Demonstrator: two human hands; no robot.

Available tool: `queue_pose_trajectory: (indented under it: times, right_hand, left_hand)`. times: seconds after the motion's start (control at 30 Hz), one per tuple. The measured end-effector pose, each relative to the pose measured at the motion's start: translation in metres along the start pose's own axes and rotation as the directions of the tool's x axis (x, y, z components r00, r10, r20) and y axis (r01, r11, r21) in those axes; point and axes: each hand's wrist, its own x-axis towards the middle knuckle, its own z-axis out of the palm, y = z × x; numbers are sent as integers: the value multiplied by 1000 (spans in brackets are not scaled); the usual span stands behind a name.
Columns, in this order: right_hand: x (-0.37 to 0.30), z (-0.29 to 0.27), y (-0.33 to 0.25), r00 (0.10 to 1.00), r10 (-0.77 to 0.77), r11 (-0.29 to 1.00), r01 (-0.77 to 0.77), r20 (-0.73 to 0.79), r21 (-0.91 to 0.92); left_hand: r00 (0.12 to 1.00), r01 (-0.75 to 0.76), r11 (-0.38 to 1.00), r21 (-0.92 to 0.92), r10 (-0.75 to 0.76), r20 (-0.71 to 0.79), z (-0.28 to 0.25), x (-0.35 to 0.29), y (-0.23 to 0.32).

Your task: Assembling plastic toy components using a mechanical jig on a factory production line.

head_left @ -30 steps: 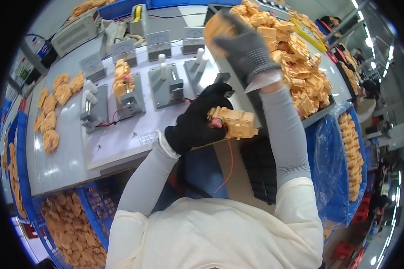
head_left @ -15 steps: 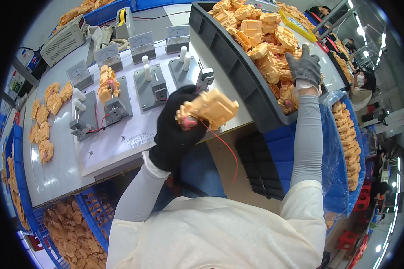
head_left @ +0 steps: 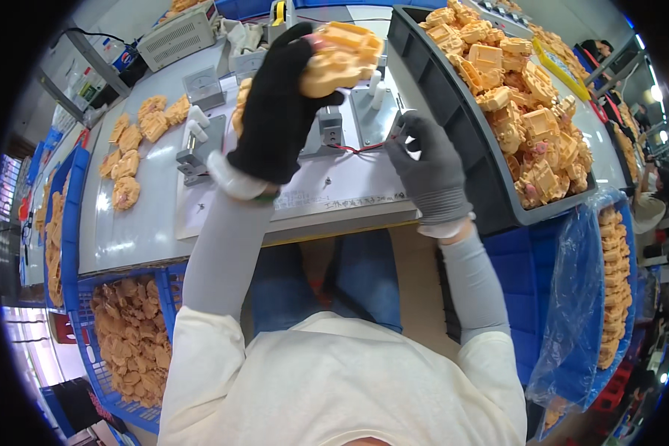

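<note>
My left hand, in a black glove, is closed around an orange plastic gear housing and holds it over the test fixtures. My right hand, in a grey glove, curls thumb and forefinger together beside the right-hand fixture, a grey plate with white posts. What lies between those fingertips cannot be made out. A red wire runs from the middle fixture's metal block toward them. Another orange housing shows partly behind my left hand; the fixture under it is mostly hidden.
A dark grey bin heaped with orange housings stands at the right. Several loose housings lie on the table's left. A blue crate of parts stands low left. Behind are a meter and a power unit.
My right hand has left the bin and come over to the right-hand fixture. My left hand has carried the housing forward, above the fixtures. The whole view has shifted.
</note>
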Motion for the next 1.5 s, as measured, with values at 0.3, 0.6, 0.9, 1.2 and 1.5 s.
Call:
queue_pose_trajectory:
  times: [0.3,0.6,0.9,1.2,1.5]
  right_hand:
    - [-11,36,19,951,-39,969,111,-307,220]
    - [-13,37,28,955,7,940,94,-296,327]
    - [-13,30,17,971,112,884,1,-213,468]
    - [-26,11,45,956,146,925,-223,256,306]
    - [-35,19,68,923,368,833,-382,115,402]
  left_hand:
    - [971,-231,580,781,93,219,36,60,-81]
    - [925,-215,355,910,-224,306,62,48,-50]
    - [739,-408,257,876,-471,482,49,43,-52]
    - [974,-151,883,445,209,-85,-32,-33,29]
    - [893,-139,487,862,438,-104,-135,-133,47]
